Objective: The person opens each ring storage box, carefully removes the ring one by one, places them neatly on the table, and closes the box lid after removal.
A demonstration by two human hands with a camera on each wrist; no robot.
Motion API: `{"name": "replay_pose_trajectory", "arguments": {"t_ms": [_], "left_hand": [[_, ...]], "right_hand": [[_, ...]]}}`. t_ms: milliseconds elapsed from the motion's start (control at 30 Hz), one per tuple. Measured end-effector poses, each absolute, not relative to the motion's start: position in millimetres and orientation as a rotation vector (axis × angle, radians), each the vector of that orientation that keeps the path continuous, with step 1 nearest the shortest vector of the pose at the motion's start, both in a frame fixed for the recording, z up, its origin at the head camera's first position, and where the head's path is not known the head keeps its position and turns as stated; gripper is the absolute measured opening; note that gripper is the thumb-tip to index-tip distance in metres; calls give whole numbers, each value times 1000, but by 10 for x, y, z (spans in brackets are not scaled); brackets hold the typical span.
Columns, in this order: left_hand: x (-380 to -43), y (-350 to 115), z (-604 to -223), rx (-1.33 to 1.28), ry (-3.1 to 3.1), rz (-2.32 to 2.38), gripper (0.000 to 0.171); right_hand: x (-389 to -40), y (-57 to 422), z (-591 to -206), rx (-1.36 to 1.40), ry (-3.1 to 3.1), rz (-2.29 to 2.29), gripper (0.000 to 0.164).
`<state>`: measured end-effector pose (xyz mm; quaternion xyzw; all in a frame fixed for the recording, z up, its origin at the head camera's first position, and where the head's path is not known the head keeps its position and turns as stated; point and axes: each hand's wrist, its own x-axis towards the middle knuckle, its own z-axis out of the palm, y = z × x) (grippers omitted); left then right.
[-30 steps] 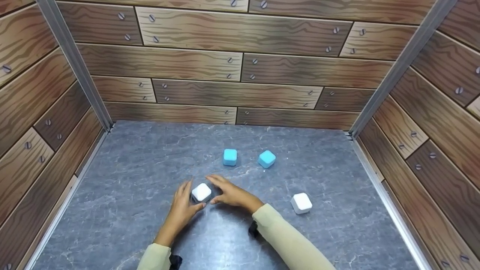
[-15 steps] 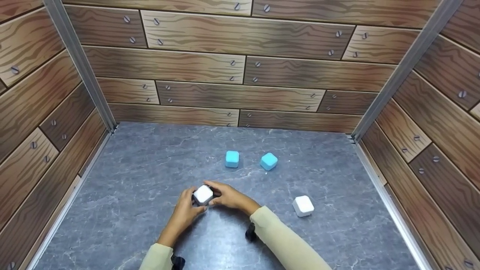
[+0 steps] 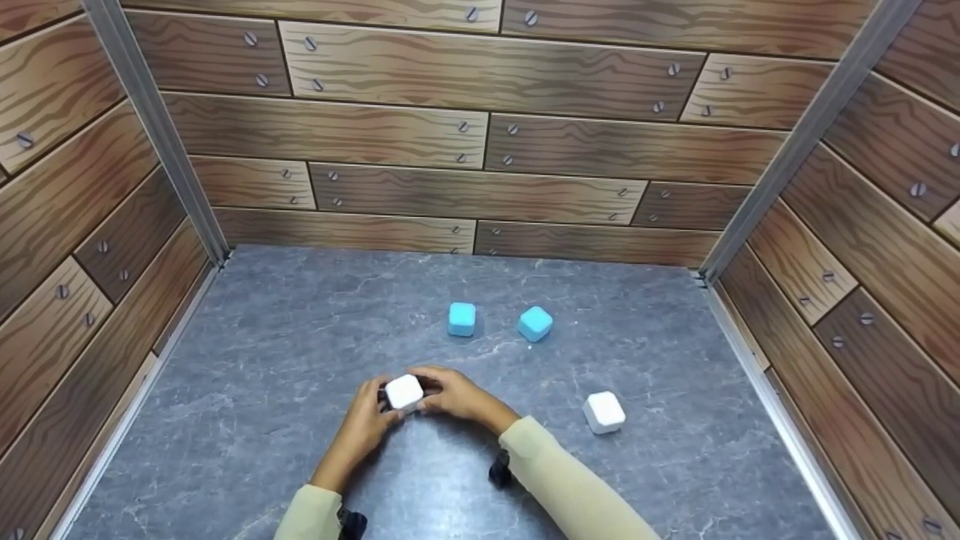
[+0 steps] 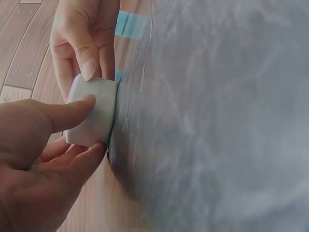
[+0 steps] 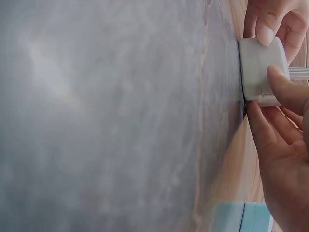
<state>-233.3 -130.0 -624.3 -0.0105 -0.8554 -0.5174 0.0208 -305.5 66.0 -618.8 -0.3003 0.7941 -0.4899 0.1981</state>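
A white cube (image 3: 404, 391) with rounded edges rests on the grey marbled floor, left of centre in the head view. My left hand (image 3: 365, 420) grips it from the left, thumb on the near face and fingers curled behind. From the right my right hand (image 3: 456, 395) grips the same cube, its thumb also on the near face. In the left wrist view both thumbs press the white cube (image 4: 94, 113), whose base sits at the floor surface. The right wrist view shows the white cube (image 5: 260, 70) between both hands, with the far fingers partly hidden behind it.
Two light blue cubes, one left (image 3: 462, 319) and one right (image 3: 535, 323), lie farther back. A second white cube (image 3: 604, 412) lies to the right. Wood-patterned walls (image 3: 480, 135) with metal corner posts (image 3: 154, 127) enclose the floor on three sides.
Both hands have come in from beside the white cube and taken hold of it. The cube has turned slightly. The other cubes have stayed in place.
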Motion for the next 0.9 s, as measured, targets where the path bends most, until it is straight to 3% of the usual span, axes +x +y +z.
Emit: {"name": "replay_pose_trajectory", "arguments": {"t_ms": [900], "left_hand": [[-2343,-1446,-6254,-131,-2642,-1611,48]], "right_hand": [[-2962,651,-6204,-752,2249,-1450,45]]}}
